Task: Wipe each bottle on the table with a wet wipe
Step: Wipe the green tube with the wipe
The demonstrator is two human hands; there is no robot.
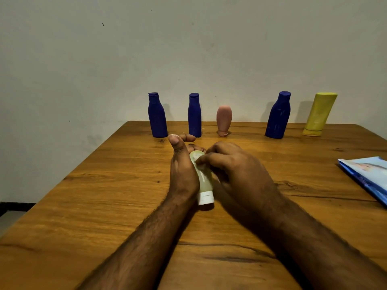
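Head view: both hands grip pale tube point(202, 176); five bottles behind, blue packet point(368, 176) right.

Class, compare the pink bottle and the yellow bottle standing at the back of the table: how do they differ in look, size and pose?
Colour: the pink bottle is salmon pink; the yellow bottle is bright yellow.
Size: the pink bottle is shorter than the yellow bottle.
Shape: the pink bottle is rounded like an egg; the yellow bottle is straight-sided with a flat top.
Pose: in this wide view the pink bottle looks upright, the yellow bottle tilted.
Both stand cap-down near the wall.
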